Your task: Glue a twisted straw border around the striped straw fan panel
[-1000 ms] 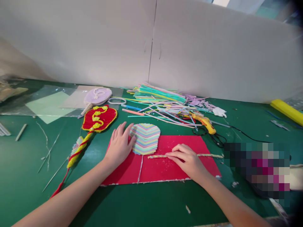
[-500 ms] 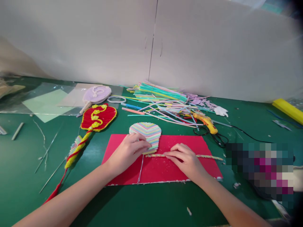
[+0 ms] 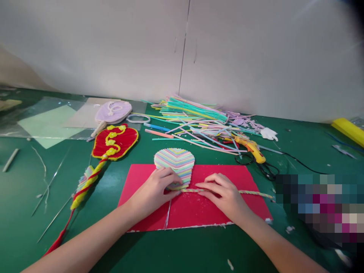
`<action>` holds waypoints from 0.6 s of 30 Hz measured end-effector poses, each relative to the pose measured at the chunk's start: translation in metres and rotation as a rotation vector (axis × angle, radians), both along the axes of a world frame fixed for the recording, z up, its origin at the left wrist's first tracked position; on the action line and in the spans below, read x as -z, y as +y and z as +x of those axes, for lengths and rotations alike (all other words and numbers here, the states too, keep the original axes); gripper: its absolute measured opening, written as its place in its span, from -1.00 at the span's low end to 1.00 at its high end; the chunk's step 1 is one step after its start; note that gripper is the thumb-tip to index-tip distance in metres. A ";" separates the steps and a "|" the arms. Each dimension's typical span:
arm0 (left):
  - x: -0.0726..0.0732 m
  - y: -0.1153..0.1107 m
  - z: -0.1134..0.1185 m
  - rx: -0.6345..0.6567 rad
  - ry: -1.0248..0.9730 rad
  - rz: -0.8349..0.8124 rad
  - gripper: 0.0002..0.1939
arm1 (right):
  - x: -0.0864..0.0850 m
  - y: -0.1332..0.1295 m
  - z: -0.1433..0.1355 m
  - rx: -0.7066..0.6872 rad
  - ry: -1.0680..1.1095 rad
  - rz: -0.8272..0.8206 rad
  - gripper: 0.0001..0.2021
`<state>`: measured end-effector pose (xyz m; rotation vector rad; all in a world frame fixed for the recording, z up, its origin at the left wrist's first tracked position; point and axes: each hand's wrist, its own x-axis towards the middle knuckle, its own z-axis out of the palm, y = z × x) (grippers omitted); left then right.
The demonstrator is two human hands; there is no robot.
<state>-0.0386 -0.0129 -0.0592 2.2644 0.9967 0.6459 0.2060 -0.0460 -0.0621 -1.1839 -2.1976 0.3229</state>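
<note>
A twisted pastel pipe cleaner strand (image 3: 254,193) lies across the red board (image 3: 196,216). My left hand (image 3: 160,185) pinches its left end, right at the lower edge of a striped pastel fan-shaped piece (image 3: 176,157). My right hand (image 3: 223,191) has its fingertips closed on the strand's middle, palm down. The striped piece lies flat over the board's far edge, partly covered by my left hand. A clear thin strip (image 3: 167,216) runs from under my left hand to the board's near edge.
A red and yellow fan (image 3: 115,144) and a lilac fan (image 3: 113,112) lie at left. Behind the board is a heap of pipe cleaners (image 3: 193,110). A yellow glue gun (image 3: 254,149) with a black cord lies at right. A pale wall (image 3: 241,57) rises behind.
My left hand has come down from the striped piece onto the left end of the twisted strand. My right hand stays at the strand. The view has shifted slightly.
</note>
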 end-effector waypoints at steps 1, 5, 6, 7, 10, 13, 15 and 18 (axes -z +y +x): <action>0.001 0.000 0.000 0.001 -0.001 -0.005 -0.89 | -0.001 0.002 -0.002 -0.011 -0.002 0.005 -0.82; 0.003 0.001 0.000 0.007 -0.034 -0.031 -0.90 | -0.003 0.013 -0.011 -0.091 -0.015 0.018 -0.84; 0.003 0.001 0.000 0.007 -0.044 -0.038 -0.90 | -0.003 0.016 -0.013 -0.110 -0.022 0.018 -0.85; 0.002 0.001 -0.001 0.007 -0.051 -0.045 -0.89 | -0.002 0.017 -0.015 -0.123 -0.029 0.016 -0.85; 0.000 0.002 -0.002 0.011 -0.053 -0.047 -0.86 | 0.000 0.020 -0.019 -0.135 -0.033 -0.003 -0.86; -0.002 0.002 -0.003 0.020 -0.038 -0.052 -0.86 | 0.001 0.019 -0.020 -0.135 -0.020 -0.023 -0.86; -0.003 0.003 -0.003 0.025 -0.035 -0.064 -0.86 | 0.002 0.019 -0.020 -0.128 -0.016 -0.026 -0.85; -0.005 0.003 -0.004 0.036 -0.050 -0.092 -0.86 | 0.004 0.018 -0.021 -0.089 -0.007 -0.034 -0.87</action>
